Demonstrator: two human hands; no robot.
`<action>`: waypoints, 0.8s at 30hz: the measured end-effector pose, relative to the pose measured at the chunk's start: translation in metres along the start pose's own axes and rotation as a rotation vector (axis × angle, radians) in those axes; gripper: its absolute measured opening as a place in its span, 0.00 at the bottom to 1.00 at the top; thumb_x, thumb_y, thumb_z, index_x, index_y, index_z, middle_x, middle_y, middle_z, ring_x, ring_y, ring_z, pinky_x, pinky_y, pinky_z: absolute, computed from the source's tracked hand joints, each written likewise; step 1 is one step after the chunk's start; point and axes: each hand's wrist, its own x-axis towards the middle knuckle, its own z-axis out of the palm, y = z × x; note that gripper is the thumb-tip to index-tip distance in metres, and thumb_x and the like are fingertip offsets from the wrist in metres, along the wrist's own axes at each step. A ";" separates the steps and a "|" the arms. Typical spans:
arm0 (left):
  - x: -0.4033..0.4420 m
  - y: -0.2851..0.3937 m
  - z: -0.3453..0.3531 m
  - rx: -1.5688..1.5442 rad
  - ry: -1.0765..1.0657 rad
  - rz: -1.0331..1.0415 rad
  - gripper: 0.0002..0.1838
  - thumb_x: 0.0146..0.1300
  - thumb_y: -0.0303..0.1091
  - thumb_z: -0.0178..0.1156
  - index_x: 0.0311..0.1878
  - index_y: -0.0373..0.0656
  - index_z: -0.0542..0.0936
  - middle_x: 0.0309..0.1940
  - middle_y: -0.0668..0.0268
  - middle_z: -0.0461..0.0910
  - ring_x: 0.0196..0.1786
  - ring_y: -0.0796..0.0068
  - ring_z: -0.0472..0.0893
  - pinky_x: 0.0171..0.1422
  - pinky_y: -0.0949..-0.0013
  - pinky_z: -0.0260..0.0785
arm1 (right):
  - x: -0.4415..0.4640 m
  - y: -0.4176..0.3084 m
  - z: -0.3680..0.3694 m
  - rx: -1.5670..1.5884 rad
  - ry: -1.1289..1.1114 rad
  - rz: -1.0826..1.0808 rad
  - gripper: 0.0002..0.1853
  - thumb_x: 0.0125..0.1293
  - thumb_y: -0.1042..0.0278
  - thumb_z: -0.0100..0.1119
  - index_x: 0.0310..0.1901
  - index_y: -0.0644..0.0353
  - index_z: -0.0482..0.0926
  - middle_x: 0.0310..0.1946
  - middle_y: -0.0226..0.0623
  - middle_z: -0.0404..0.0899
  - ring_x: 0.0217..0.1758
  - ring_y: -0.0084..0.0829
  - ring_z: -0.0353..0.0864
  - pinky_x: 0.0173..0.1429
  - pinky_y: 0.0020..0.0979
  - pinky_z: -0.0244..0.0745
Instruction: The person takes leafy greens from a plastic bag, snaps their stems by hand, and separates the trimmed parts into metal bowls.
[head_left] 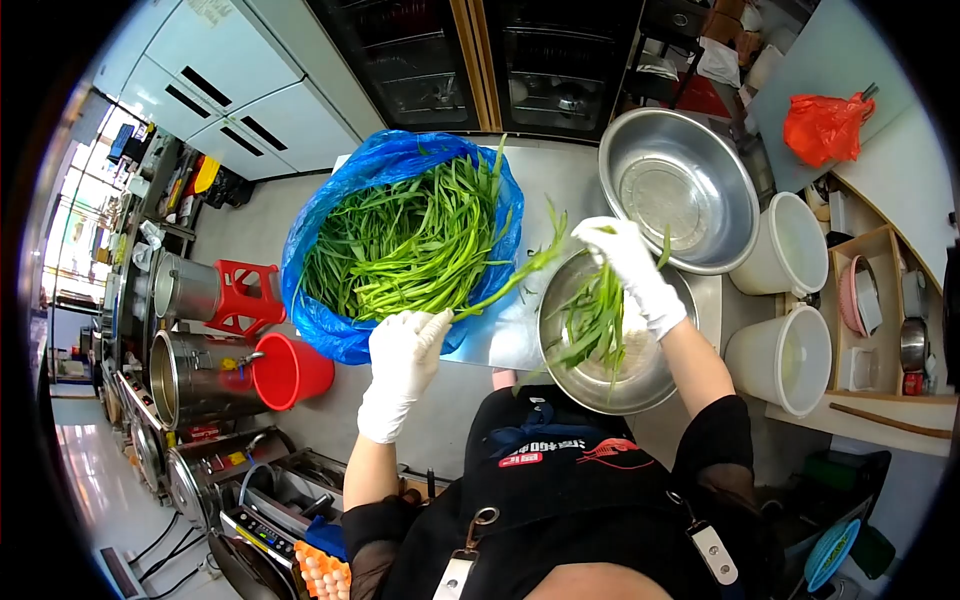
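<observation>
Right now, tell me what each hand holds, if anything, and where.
The left hand pinches a green stalk by its near end; the right hand seems to hold leafy greens, the exact grip hidden.

Leafy green stalks point(420, 240), heaped in open blue bag point(335, 342), others over steel bowl point(650, 385)

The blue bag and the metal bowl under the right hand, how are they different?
The blue bag is crinkly, while the metal bowl is smooth and round. The blue bag is heaped with long greens; at the metal bowl far fewer leaves show, with bare metal around them. Both are open at the top.
</observation>
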 end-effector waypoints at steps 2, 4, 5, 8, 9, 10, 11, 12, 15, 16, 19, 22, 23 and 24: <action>0.000 -0.003 -0.001 -0.057 0.014 -0.005 0.09 0.54 0.32 0.68 0.40 0.48 0.85 0.25 0.70 0.77 0.30 0.67 0.77 0.33 0.65 0.66 | -0.002 -0.006 -0.005 -0.024 0.085 -0.085 0.09 0.64 0.68 0.63 0.40 0.63 0.86 0.22 0.24 0.76 0.23 0.15 0.69 0.28 0.19 0.64; 0.009 -0.001 -0.002 -0.081 -0.033 0.010 0.10 0.54 0.33 0.68 0.40 0.49 0.85 0.25 0.70 0.77 0.29 0.67 0.76 0.33 0.65 0.66 | -0.022 -0.038 0.010 -0.111 0.063 -0.191 0.07 0.63 0.68 0.64 0.39 0.61 0.85 0.28 0.27 0.79 0.28 0.19 0.74 0.34 0.22 0.69; 0.015 0.001 -0.001 -0.079 -0.049 0.022 0.11 0.53 0.33 0.68 0.41 0.49 0.85 0.24 0.70 0.76 0.29 0.67 0.76 0.33 0.65 0.67 | -0.025 -0.042 0.019 -0.242 0.050 -0.392 0.06 0.63 0.69 0.63 0.38 0.61 0.84 0.33 0.29 0.79 0.33 0.22 0.75 0.39 0.24 0.71; 0.030 0.010 -0.001 -0.134 -0.026 0.053 0.11 0.49 0.30 0.71 0.39 0.48 0.86 0.25 0.68 0.79 0.29 0.66 0.78 0.32 0.64 0.69 | -0.033 -0.042 0.047 -0.356 -0.132 -0.665 0.06 0.64 0.68 0.62 0.39 0.60 0.81 0.42 0.36 0.81 0.44 0.32 0.80 0.52 0.31 0.74; 0.034 0.010 -0.001 -0.169 -0.019 0.060 0.12 0.50 0.29 0.71 0.40 0.47 0.86 0.24 0.67 0.78 0.28 0.66 0.78 0.32 0.65 0.69 | -0.036 -0.039 0.055 -0.430 -0.194 -0.536 0.07 0.63 0.66 0.62 0.40 0.58 0.81 0.38 0.39 0.81 0.41 0.34 0.82 0.48 0.33 0.75; 0.038 0.010 -0.001 -0.191 0.004 0.052 0.12 0.51 0.28 0.70 0.40 0.47 0.86 0.24 0.67 0.78 0.27 0.65 0.78 0.32 0.65 0.69 | -0.039 -0.035 0.059 -0.500 -0.255 -0.405 0.08 0.62 0.64 0.62 0.40 0.56 0.81 0.34 0.41 0.82 0.38 0.37 0.84 0.44 0.35 0.77; 0.041 0.010 -0.001 -0.213 0.029 0.042 0.11 0.51 0.28 0.70 0.40 0.47 0.86 0.24 0.67 0.78 0.27 0.65 0.78 0.31 0.65 0.69 | -0.039 -0.032 0.061 -0.548 -0.304 -0.353 0.09 0.63 0.62 0.61 0.41 0.56 0.81 0.32 0.41 0.82 0.36 0.39 0.84 0.43 0.36 0.77; 0.043 0.010 -0.001 -0.234 0.055 0.027 0.11 0.51 0.27 0.70 0.41 0.46 0.86 0.23 0.66 0.78 0.26 0.65 0.78 0.31 0.65 0.69 | -0.039 -0.028 0.062 -0.597 -0.357 -0.300 0.10 0.64 0.60 0.60 0.41 0.56 0.81 0.31 0.41 0.83 0.34 0.40 0.84 0.42 0.37 0.77; 0.048 0.012 0.003 -0.233 0.061 0.013 0.10 0.52 0.26 0.70 0.40 0.45 0.86 0.23 0.65 0.78 0.26 0.65 0.78 0.31 0.66 0.70 | -0.043 -0.015 0.062 -0.641 -0.344 -0.461 0.10 0.63 0.61 0.59 0.42 0.55 0.82 0.33 0.38 0.83 0.37 0.43 0.83 0.41 0.39 0.75; 0.049 0.012 0.005 -0.225 0.051 0.007 0.10 0.53 0.27 0.70 0.40 0.45 0.86 0.23 0.64 0.78 0.26 0.65 0.78 0.32 0.66 0.70 | -0.044 -0.014 0.060 -0.655 -0.341 -0.496 0.11 0.63 0.61 0.59 0.43 0.55 0.82 0.33 0.38 0.83 0.38 0.43 0.82 0.41 0.39 0.75; 0.052 0.019 0.011 -0.272 0.019 -0.052 0.10 0.53 0.27 0.70 0.40 0.44 0.86 0.24 0.63 0.79 0.26 0.65 0.79 0.33 0.66 0.71 | -0.046 -0.018 0.052 -0.583 -0.244 -0.463 0.10 0.63 0.63 0.58 0.41 0.57 0.84 0.34 0.37 0.83 0.38 0.42 0.82 0.42 0.37 0.75; 0.051 0.024 0.028 -0.462 0.067 -0.092 0.09 0.55 0.28 0.69 0.40 0.46 0.86 0.26 0.65 0.82 0.28 0.64 0.81 0.33 0.67 0.73 | -0.045 -0.015 0.029 -0.301 -0.133 -0.364 0.10 0.64 0.64 0.58 0.38 0.59 0.84 0.31 0.36 0.84 0.33 0.31 0.82 0.38 0.32 0.75; 0.052 0.026 0.033 -0.416 0.147 -0.057 0.10 0.54 0.25 0.69 0.40 0.44 0.86 0.26 0.63 0.82 0.28 0.65 0.82 0.34 0.68 0.74 | -0.044 -0.016 0.015 -0.195 -0.092 -0.316 0.10 0.64 0.64 0.57 0.38 0.59 0.84 0.31 0.35 0.84 0.33 0.27 0.82 0.37 0.30 0.74; 0.051 0.025 0.031 -0.462 0.128 -0.156 0.09 0.55 0.23 0.69 0.40 0.42 0.86 0.27 0.62 0.83 0.28 0.67 0.82 0.35 0.69 0.74 | -0.042 -0.018 0.000 -0.086 -0.057 -0.270 0.10 0.65 0.64 0.57 0.38 0.60 0.85 0.30 0.34 0.84 0.32 0.23 0.81 0.36 0.29 0.74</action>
